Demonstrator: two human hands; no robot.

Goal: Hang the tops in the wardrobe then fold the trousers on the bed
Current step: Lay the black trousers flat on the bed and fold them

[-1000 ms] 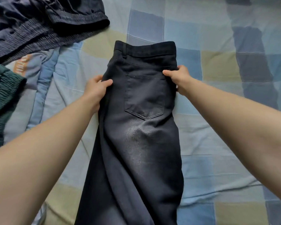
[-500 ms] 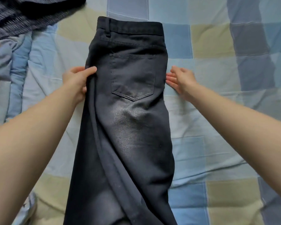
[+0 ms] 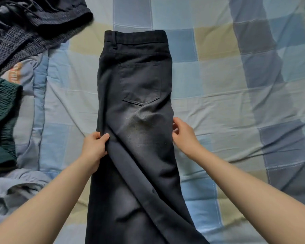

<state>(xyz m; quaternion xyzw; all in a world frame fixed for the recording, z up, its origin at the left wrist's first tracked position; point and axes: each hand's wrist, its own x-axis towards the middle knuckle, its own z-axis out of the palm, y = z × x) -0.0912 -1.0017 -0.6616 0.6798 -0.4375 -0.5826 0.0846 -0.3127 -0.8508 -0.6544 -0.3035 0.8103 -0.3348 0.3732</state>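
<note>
The jeans (image 3: 136, 124) lie flat on the bed (image 3: 227, 88), already folded lengthwise leg on leg, back pocket up. Their long axis runs straight away from the person: waistband at the far end, legs coming back toward the body and passing out of the bottom of the view, so the hems are not visible. A diagonal crease crosses the thigh from the left edge down toward the right.

The left hand (image 3: 95, 147) pinches the left edge of the jeans just below the seat, thumb on top of the cloth and fingers curled under it. The right hand (image 3: 183, 133) sits at the right edge at about the same level, fingers loosely bent and touching the seam; whether it has any cloth between them I cannot tell. Both hands are roughly midway along the visible length, one on each side, neither clearly nearer the waistband.

The next fold will likely go along that long axis, bringing the near leg end up toward the waistband.

Further left lie a dark pile (image 3: 33, 23) of ribbed clothes and a green garment (image 3: 2, 110), well apart from the jeans.
</note>
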